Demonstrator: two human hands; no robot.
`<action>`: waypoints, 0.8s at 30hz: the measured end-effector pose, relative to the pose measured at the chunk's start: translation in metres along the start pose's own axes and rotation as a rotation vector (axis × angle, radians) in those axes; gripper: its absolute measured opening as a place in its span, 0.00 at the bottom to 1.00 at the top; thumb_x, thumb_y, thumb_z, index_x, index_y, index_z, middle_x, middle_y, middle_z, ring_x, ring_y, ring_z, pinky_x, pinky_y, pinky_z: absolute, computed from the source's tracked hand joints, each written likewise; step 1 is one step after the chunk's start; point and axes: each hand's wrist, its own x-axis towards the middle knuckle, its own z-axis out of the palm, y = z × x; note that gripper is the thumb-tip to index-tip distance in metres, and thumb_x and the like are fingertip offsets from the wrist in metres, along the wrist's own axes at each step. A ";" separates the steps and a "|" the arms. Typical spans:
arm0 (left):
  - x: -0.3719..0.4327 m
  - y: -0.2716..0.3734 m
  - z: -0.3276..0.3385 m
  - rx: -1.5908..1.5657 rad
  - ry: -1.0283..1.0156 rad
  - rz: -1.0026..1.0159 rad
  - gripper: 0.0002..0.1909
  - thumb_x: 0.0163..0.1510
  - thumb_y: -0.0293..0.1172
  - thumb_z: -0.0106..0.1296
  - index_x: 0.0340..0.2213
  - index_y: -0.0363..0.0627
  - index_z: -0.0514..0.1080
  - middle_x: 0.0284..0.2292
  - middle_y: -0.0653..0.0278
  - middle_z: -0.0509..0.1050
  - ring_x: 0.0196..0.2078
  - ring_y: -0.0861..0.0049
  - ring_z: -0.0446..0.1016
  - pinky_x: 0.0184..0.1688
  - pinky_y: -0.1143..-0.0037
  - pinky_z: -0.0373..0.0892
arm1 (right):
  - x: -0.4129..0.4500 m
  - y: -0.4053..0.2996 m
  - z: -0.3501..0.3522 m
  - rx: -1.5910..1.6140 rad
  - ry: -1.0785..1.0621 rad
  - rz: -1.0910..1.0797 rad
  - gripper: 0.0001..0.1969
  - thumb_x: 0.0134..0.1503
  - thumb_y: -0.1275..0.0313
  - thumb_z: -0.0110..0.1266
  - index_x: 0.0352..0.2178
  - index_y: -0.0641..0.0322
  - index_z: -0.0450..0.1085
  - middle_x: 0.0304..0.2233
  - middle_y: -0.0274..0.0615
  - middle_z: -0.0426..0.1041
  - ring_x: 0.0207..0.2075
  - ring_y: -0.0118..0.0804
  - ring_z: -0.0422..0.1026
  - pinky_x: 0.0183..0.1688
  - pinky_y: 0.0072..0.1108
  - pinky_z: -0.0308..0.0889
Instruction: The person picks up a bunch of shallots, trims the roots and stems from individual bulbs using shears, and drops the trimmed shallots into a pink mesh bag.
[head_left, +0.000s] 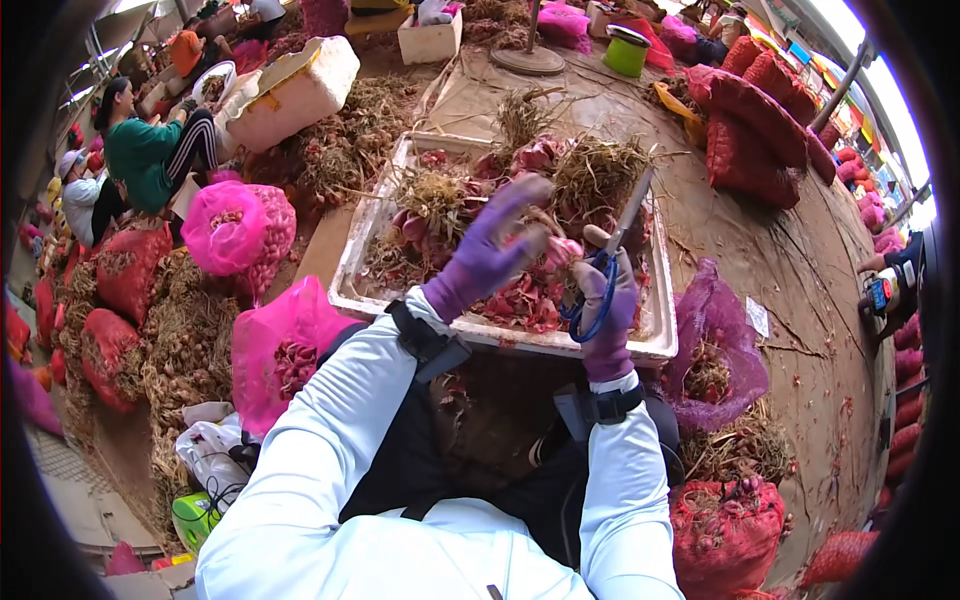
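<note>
In a purple glove, my left hand (495, 244) is blurred over a white foam tray (667, 300), its fingers apart and nothing plainly held. My right hand (609, 300), gloved too, has scissors with blue handles (628, 214) in it, blades pointing up and away. At its fingertips is a pink shallot bulb (562, 253); whether the fingers grip it is hard to tell. Bunches of shallots with dry stalks (604, 169) fill the tray's far part. Loose red skins (525, 304) lie in its near part.
A pink mesh bag (262, 337) with shallots stands left of the tray, a purple mesh bag (720, 352) right of it. Full red sacks (727, 532) are near right and farther off. A white foam box (296, 94) stands beyond at left, beside a seated co-worker (154, 150).
</note>
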 end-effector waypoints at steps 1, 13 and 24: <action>0.001 0.014 0.002 0.209 -0.116 0.058 0.26 0.55 0.32 0.48 0.55 0.43 0.60 0.56 0.56 0.61 0.61 0.67 0.55 0.62 0.68 0.51 | -0.006 -0.013 0.011 0.094 -0.030 0.104 0.23 0.51 0.74 0.54 0.49 0.67 0.62 0.26 0.30 0.69 0.22 0.17 0.66 0.21 0.10 0.62; -0.014 0.027 0.012 -0.413 -0.207 -0.776 0.21 0.59 0.51 0.43 0.32 0.43 0.69 0.24 0.73 0.69 0.25 0.90 0.66 0.25 0.84 0.64 | -0.005 -0.023 0.023 0.116 -0.143 0.316 0.24 0.49 0.73 0.51 0.49 0.70 0.61 0.30 0.35 0.69 0.28 0.23 0.70 0.33 0.15 0.68; -0.005 0.015 -0.005 -0.491 0.297 -0.822 0.25 0.58 0.57 0.40 0.31 0.45 0.70 0.18 0.72 0.68 0.16 0.87 0.65 0.14 0.85 0.58 | -0.006 -0.010 0.020 -0.110 -0.059 0.132 0.19 0.52 0.72 0.59 0.43 0.66 0.62 0.28 0.35 0.69 0.30 0.27 0.72 0.33 0.17 0.68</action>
